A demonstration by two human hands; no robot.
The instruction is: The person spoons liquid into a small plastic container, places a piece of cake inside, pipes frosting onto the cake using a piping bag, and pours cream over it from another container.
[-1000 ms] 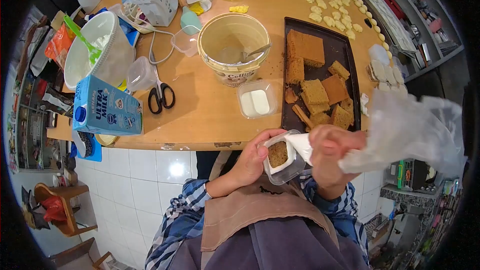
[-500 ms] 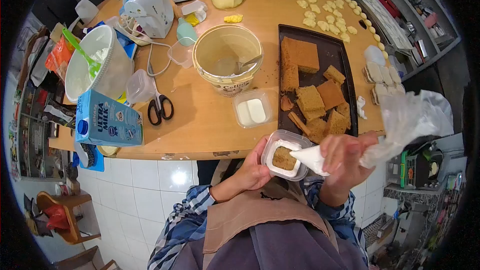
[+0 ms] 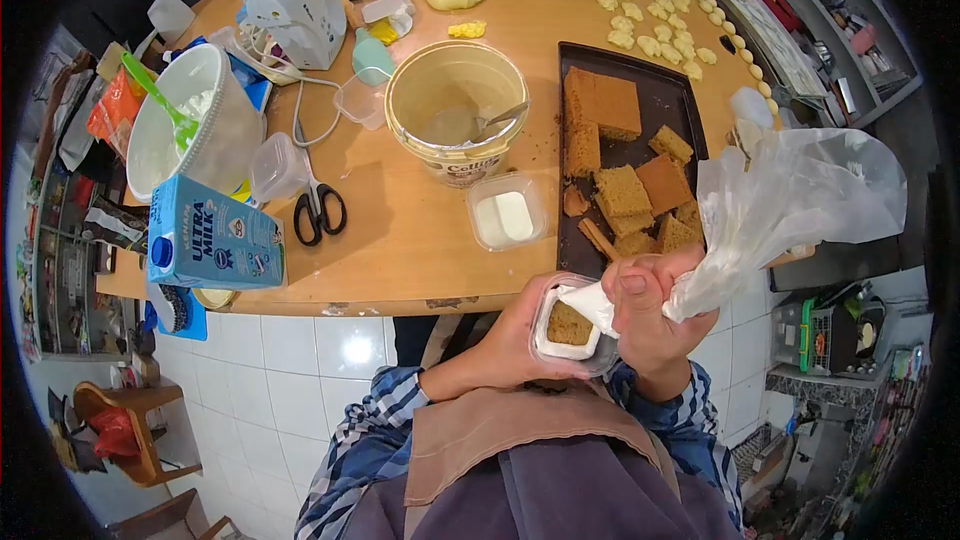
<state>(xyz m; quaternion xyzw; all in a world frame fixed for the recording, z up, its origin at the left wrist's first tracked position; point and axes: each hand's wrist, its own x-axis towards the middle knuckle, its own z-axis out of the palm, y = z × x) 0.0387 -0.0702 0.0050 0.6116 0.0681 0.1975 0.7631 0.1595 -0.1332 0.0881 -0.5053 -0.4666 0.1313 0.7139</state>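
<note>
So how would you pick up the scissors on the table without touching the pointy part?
Probably best by the black finger loops of the scissors, coming from the table's near edge, where the person stands. The loops face that edge and the blades point away from it. The scissors lie flat, so fingers could pinch or hook the loops from above.

Upper-body dress, seen from above: long blue, white and navy checked woven sleeves point(image 3: 375, 425), a plain brown cloth apron point(image 3: 450, 430) and a dark purple-grey draped cloth point(image 3: 560, 490).
The sleeves are loose and creased, their checks running down to the wrists; the left hand point(image 3: 508, 342) and right hand point(image 3: 655, 315) are bare. The apron has a curved edge and a narrow brown strap point(image 3: 415, 518) at its left corner. The draped cloth, nearest the camera, falls in soft lengthwise folds.
</note>
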